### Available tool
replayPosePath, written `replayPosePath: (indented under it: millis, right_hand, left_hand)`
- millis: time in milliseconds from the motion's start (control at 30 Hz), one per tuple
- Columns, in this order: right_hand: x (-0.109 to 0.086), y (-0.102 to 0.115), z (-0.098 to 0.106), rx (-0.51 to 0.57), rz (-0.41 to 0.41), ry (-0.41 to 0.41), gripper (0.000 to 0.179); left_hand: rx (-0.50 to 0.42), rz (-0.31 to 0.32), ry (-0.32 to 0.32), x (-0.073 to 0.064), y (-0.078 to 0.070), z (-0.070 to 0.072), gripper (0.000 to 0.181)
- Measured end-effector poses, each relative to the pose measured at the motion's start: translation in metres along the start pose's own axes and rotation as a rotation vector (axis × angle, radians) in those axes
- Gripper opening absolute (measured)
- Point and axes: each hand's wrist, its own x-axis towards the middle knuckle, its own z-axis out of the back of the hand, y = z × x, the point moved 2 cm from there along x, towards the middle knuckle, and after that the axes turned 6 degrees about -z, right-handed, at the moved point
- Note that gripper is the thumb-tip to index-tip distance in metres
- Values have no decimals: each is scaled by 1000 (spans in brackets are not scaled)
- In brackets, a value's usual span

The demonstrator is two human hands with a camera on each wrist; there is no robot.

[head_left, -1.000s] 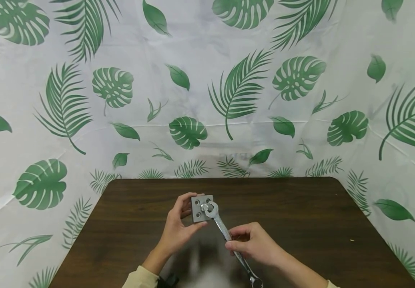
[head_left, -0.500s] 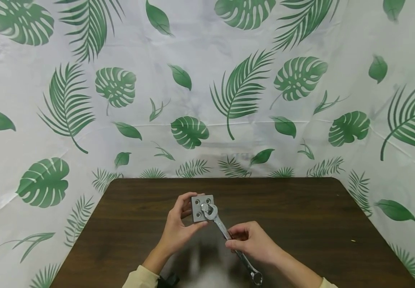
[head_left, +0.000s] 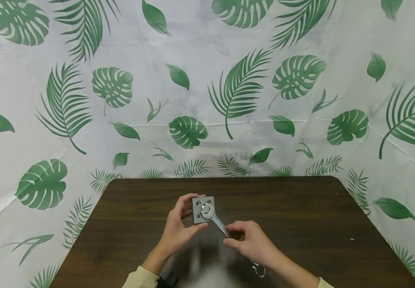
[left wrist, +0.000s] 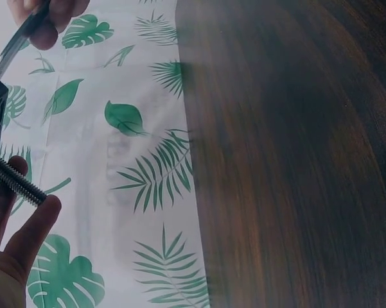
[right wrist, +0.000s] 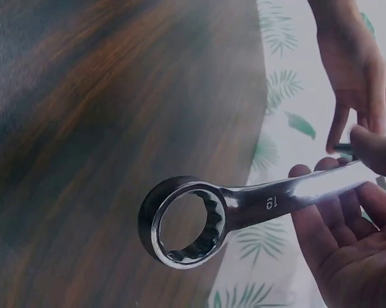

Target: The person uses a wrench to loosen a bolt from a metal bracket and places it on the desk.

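My left hand [head_left: 176, 229] grips a small grey metal block [head_left: 195, 210] with round holes, tilted up above the table. A bolt head [head_left: 205, 209] stands out from its face. The bolt's threaded shank [left wrist: 19, 181] sticks out behind the block in the left wrist view, near the left fingertips. My right hand [head_left: 253, 242] pinches a silver combination wrench [head_left: 219, 223] partway along its handle. The wrench's open end lies around the bolt head. Its ring end [right wrist: 180, 256] points back toward me, past the right hand.
The dark wooden table [head_left: 301, 208] spreads out under both hands. A white leaf-print sheet [head_left: 243, 140] hangs behind and at the sides. A black object [head_left: 171, 280] is partly seen by the left wrist. A tiny yellow scrap [head_left: 352, 239] lies at the right.
The wrench's open end has moved left from the side of the bolt head onto it. Its handle has tilted a little, with the ring end higher. The left hand and block have barely moved.
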Motion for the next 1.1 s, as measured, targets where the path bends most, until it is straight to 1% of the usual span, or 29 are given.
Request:
replayPosePath:
  millis: [100, 267, 367, 433, 533, 733, 833, 933, 1100]
  right_hand:
    - [0, 0, 0, -106, 28, -25, 27]
    - [3, -1, 4, -258, 73, -86, 34]
    - [8, -2, 11, -277, 77, -141, 35]
    - [11, -3, 17, -276, 98, -177, 36]
    - [15, -3, 25, -321, 164, -216, 36]
    - [25, -2, 38, -532, 340, -259, 38]
    - [33, 1, 43, -617, 395, -276, 37]
    - [41, 5, 48, -686, 439, -271, 36]
    - [54, 13, 56, -774, 509, -262, 36]
  left_hand:
    - [0, -8, -2, -1, 3, 1, 76]
    - [3, 7, -4, -2, 3, 3, 77]
    - [4, -3, -3, -2, 3, 4, 77]
    - [1, -14, -4, -2, 3, 4, 77]
    - [-7, -22, 2, -2, 3, 4, 76]
    - [-28, -1, 12, -2, 2, 4, 74]
    - [-36, 2, 13, -2, 2, 4, 75]
    - [-45, -2, 16, -2, 3, 3, 75]
    - [-54, 0, 27, -2, 3, 2, 74]
